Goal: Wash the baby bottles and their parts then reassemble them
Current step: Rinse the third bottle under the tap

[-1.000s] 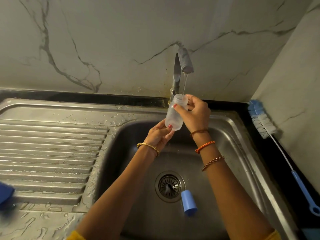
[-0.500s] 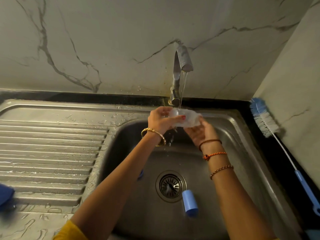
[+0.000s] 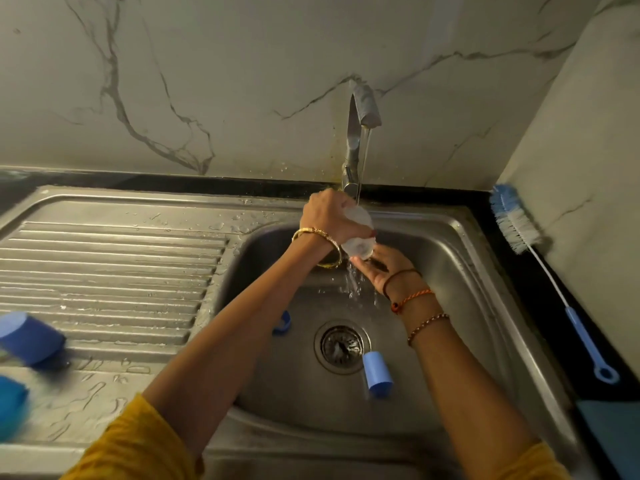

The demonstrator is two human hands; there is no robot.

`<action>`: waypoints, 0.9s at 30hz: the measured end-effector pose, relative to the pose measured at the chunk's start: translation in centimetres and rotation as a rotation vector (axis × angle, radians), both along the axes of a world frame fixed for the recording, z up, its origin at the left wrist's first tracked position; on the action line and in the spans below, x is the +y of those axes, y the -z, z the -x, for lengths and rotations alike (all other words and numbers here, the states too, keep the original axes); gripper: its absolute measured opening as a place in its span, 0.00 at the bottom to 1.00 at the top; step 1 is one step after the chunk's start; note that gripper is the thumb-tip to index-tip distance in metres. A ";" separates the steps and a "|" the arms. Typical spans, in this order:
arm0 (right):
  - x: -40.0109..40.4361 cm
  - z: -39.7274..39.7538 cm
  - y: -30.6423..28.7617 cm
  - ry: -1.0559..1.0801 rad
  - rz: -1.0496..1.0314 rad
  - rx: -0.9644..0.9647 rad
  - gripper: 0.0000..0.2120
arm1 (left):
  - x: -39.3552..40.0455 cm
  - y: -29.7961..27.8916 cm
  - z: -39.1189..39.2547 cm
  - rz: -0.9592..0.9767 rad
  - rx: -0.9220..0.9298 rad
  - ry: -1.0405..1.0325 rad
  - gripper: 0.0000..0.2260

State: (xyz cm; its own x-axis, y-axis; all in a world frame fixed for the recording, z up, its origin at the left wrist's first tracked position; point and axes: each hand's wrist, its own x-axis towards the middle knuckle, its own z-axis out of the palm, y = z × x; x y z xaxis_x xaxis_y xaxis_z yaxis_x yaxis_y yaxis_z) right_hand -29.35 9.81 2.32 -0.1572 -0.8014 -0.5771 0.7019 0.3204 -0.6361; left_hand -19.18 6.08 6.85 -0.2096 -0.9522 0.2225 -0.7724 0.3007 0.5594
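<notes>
- Steel sink (image 3: 460,271) fills the view, its ribbed drainboard (image 3: 104,271) wet on the left, marble wall (image 3: 207,81) behind.
- Tap (image 3: 360,133) runs a thin stream down onto the action.
- Left hand (image 3: 329,216) is curled tight round the clear baby bottle (image 3: 358,242), tipped mouth-down over the basin, water spilling out.
- Right hand (image 3: 381,268) sits just below, fingers relaxed and spread, palm up, touching the bottle's mouth.
- Bottle brush (image 3: 516,226) lies on the dark counter at right.
- Blue cap (image 3: 377,374) lies beside the drain (image 3: 341,346); a blue ring (image 3: 282,322) peeks out by the left forearm.
</notes>
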 end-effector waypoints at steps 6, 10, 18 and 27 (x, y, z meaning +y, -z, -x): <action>1.4 -0.3 -5.0 -0.043 0.226 0.265 0.14 | 2.7 -5.8 -1.8 0.170 0.085 0.019 0.25; 2.5 -0.6 -6.0 -0.046 0.309 0.308 0.17 | 4.3 -6.5 -2.3 0.210 0.166 0.047 0.26; 5.9 -2.3 -2.0 -0.007 0.213 0.398 0.10 | 6.8 -1.0 -3.6 0.124 0.144 0.128 0.24; 6.2 -2.6 1.9 -0.217 0.035 0.560 0.12 | 8.2 3.6 -4.3 -0.066 0.254 0.021 0.26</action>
State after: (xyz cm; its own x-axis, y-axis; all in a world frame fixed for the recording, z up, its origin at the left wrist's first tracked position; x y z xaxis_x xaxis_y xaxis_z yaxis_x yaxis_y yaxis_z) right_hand -26.75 15.99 0.44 -0.2601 -0.8664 -0.4262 0.1773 0.3911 -0.9031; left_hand -14.87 14.32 3.29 -0.1748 -0.9624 0.2077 -0.5984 0.2714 0.7539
